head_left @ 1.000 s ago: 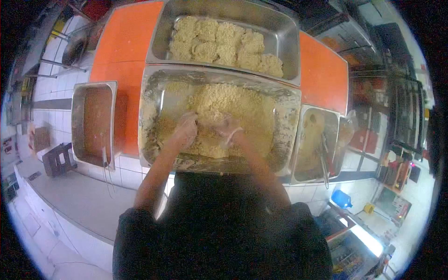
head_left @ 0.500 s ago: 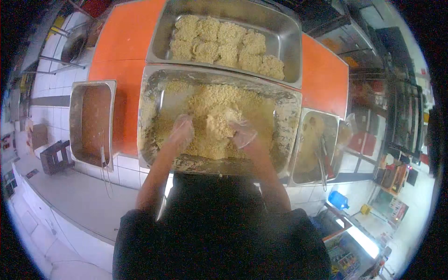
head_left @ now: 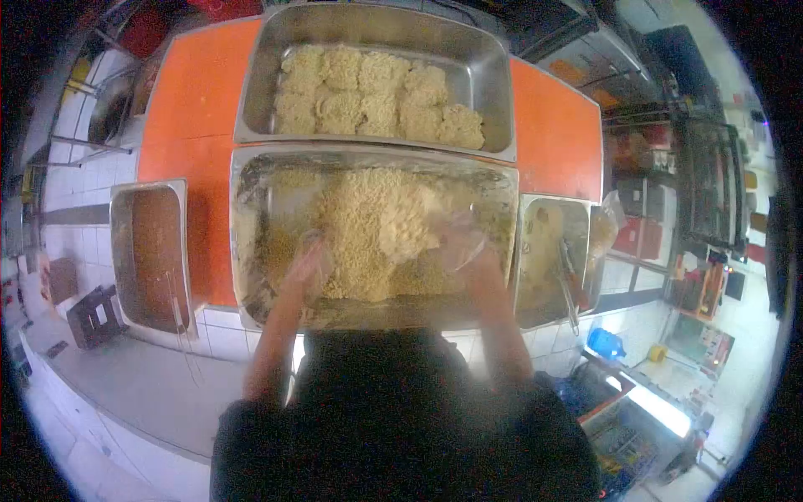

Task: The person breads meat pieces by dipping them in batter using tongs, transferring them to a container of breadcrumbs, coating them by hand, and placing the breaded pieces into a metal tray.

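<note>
Lump, pale and crumb-covered (head_left: 406, 227), sits right of centre in the wide steel tray (head_left: 513, 238), up on the loose crumbs (head_left: 355, 188). Outline smeared; whether it rests fully on the bed or is partly lifted, cannot tell.

Right hand (head_left: 462, 243) just beside the lump on its right side, fingers toward it. Too blurred to say how far open, or whether I have any hold of it. Left hand (head_left: 311, 261) apart from the lump, loosely cupped, nothing visible in it, near the tray's left part.

Step, as I judge it: working crumbs onto this one lump. Next move seems to call for both palms brought round it, gentle even pressure, so the coat clings without breaking.

Beyond: second steel tray (head_left: 485, 88) behind, crumbed pieces (head_left: 381, 115) packed in two rows, bare metal to their right. Orange surface (head_left: 201, 92) under it all. Narrow tray (head_left: 116, 251) far left; smaller tray (head_left: 535, 316) at right, tongs (head_left: 570, 289) leaning in it.
</note>
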### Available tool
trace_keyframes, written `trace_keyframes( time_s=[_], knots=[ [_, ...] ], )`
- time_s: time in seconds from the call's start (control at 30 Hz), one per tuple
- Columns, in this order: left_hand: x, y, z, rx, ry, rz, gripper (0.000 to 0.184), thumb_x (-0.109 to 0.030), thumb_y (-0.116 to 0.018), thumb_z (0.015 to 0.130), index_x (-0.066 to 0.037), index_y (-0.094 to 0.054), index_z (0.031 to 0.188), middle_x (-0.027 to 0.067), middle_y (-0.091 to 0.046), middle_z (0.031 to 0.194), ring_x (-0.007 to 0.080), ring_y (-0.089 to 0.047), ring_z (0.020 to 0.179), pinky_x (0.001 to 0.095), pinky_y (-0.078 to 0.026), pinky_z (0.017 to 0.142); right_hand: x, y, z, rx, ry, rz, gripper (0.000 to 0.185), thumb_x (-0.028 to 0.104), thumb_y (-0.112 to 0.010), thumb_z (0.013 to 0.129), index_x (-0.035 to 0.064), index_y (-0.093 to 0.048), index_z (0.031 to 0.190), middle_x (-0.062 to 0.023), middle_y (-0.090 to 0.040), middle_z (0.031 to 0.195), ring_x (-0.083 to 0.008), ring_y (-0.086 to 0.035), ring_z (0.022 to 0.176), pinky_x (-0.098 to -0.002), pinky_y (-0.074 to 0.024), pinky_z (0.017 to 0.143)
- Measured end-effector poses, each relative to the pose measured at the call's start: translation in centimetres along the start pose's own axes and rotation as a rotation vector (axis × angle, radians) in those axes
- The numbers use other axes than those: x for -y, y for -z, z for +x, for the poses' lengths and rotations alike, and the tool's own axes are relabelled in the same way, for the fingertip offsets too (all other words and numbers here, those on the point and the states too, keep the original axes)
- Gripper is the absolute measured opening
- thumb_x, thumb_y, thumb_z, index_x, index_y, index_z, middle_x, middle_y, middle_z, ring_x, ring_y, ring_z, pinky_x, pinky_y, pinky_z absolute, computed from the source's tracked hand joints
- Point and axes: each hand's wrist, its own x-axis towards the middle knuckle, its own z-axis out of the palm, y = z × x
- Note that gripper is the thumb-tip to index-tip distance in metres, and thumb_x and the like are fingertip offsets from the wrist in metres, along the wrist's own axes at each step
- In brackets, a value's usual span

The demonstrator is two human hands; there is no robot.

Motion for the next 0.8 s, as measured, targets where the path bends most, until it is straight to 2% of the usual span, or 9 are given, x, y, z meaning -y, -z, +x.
trace_keyframes(
  time_s=[0.07, 0.13, 0.2, 0.27, 0.33, 0.37, 0.47, 0.6, 0.8],
  knots=[
    [1.2, -1.1, -0.2, -0.009, -0.034, 0.001, 0.037, -0.021, -0.044, 0.093, -0.009, -0.043, 0.128, 0.0078, -0.048, 0.120, 0.0216, -0.045, 0.108, 0.0368, -0.037, 0.094, -1.3, 3.3, 1.3, 0.061, -0.214, 0.032, 0.048, 0.026, -0.072, 0.073, 0.0099, -0.058, 0.116, -0.0058, -0.061, 0.094, -0.0190, -0.057, 0.082, -0.0358, -0.0461, 0.071],
    [2.3, -2.0, -0.1, -0.010, -0.063, 0.009, 0.038, -0.019, -0.043, 0.093, -0.008, -0.042, 0.129, 0.0098, -0.046, 0.123, 0.0238, -0.044, 0.112, 0.0378, -0.034, 0.097, -1.5, 6.5, 4.6, 0.088, -0.119, -0.428, 0.055, 0.030, -0.072, 0.072, 0.0094, -0.056, 0.120, -0.0071, -0.061, 0.098, -0.0191, -0.056, 0.092, -0.0390, -0.0449, 0.081],
    [3.5, -2.9, 0.3, -0.014, -0.103, 0.049, 0.039, -0.017, -0.041, 0.092, -0.007, -0.041, 0.130, 0.0118, -0.044, 0.127, 0.0259, -0.042, 0.116, 0.0389, -0.032, 0.100, -2.2, 9.9, 10.1, 0.148, 0.029, -0.873, 0.056, 0.035, -0.072, 0.072, 0.0067, -0.057, 0.118, -0.0069, -0.062, 0.096, -0.0184, -0.056, 0.090, -0.0386, -0.0449, 0.080],
    [5.4, -4.4, 0.8, -0.017, -0.160, 0.132, 0.041, -0.015, -0.040, 0.092, -0.007, -0.040, 0.131, 0.0138, -0.042, 0.131, 0.0280, -0.040, 0.120, 0.0399, -0.030, 0.103, -5.0, 12.0, 14.2, 0.207, -0.019, -0.840, 0.056, 0.037, -0.072, 0.073, 0.0047, -0.058, 0.117, -0.0064, -0.062, 0.093, -0.0180, -0.057, 0.084, -0.0369, -0.0468, 0.074],
    [6.8, -6.4, 1.6, -0.006, -0.187, 0.110, 0.042, -0.013, -0.039, 0.091, -0.006, -0.039, 0.133, 0.0158, -0.040, 0.135, 0.0301, -0.038, 0.124, 0.0409, -0.028, 0.106, -8.7, 13.0, 16.7, 0.139, -0.260, -0.139, 0.046, 0.033, -0.070, 0.077, 0.0038, -0.059, 0.111, -0.0052, -0.062, 0.089, -0.0159, -0.057, 0.077, -0.0336, -0.0466, 0.065],
    [6.0, -6.3, 1.8, 0.016, -0.030, -0.243, 0.045, -0.011, -0.040, 0.090, -0.005, -0.037, 0.134, 0.0168, -0.038, 0.136, 0.0315, -0.036, 0.126, 0.0414, -0.026, 0.107, -11.0, 13.5, 17.5, 0.110, -0.370, 0.212, 0.041, 0.031, -0.068, 0.078, 0.0034, -0.060, 0.108, -0.0046, -0.062, 0.087, -0.0148, -0.057, 0.073, -0.0319, -0.0466, 0.061],
    [5.8, -7.0, 1.3, -0.125, -0.303, 0.150, 0.046, -0.010, -0.040, 0.090, -0.006, -0.036, 0.136, 0.0169, -0.039, 0.136, 0.0318, -0.037, 0.124, 0.0407, -0.025, 0.107, -18.8, 14.0, 18.8, 0.051, -0.564, 0.923, 0.032, 0.027, -0.066, 0.082, 0.0025, -0.062, 0.103, -0.0034, -0.061, 0.083, -0.0126, -0.057, 0.066, -0.0285, -0.0464, 0.052],
    [5.1, -5.5, -0.6, -0.039, -0.276, 0.184, 0.044, -0.012, -0.041, 0.090, -0.006, -0.038, 0.134, 0.0167, -0.041, 0.134, 0.0318, -0.040, 0.122, 0.0408, -0.027, 0.107, -28.8, 11.7, 18.5, -0.396, -0.965, 0.981, 0.017, 0.020, -0.060, 0.086, 0.0058, -0.063, 0.093, -0.0030, -0.060, 0.082, -0.0127, -0.057, 0.069, -0.0298, -0.0459, 0.055],
    [3.4, -3.3, -1.1, 0.105, -0.048, -0.013, 0.041, -0.016, -0.043, 0.090, -0.007, -0.043, 0.130, 0.0162, -0.045, 0.130, 0.0316, -0.044, 0.119, 0.0413, -0.030, 0.104, -28.4, 9.6, 20.2, -0.420, -1.002, 0.350, 0.023, 0.022, -0.058, 0.086, 0.0057, -0.060, 0.102, -0.0055, -0.058, 0.094, -0.0158, -0.055, 0.082, -0.0318, -0.0420, 0.067]
  ],
)
